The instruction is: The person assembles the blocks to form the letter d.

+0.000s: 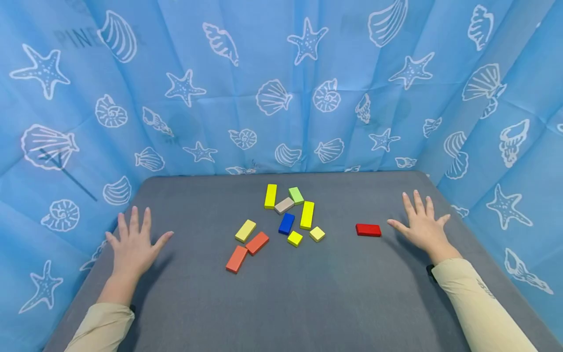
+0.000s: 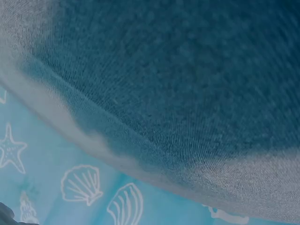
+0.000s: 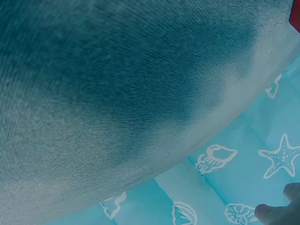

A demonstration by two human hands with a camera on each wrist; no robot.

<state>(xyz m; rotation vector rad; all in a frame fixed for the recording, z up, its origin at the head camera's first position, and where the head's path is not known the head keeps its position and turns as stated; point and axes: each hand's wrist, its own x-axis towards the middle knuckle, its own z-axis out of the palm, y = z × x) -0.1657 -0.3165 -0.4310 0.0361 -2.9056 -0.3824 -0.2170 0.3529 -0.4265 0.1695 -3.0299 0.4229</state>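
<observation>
There are three bright yellow blocks [image 1: 270,196], two pale yellow blocks [image 1: 245,231], two orange-red blocks [image 1: 257,243], a blue block [image 1: 286,223], a light green block [image 1: 296,195], a beige block [image 1: 284,206] and a red block [image 1: 368,230]. The table [image 1: 308,298] is plain grey, the sleeves [image 1: 475,308] cream, and the curtain [image 1: 246,24] light blue with white shells and starfish.

Blocks [image 1: 286,223] on table [image 1: 325,298], curtain [image 1: 294,73] behind

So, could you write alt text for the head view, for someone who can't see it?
A spread left hand and spread right hand flank scattered colored blocks on a gray cloth-covered table. A red block lies nearest the right hand. A blue curtain printed with seashells and starfish hangs behind.
</observation>
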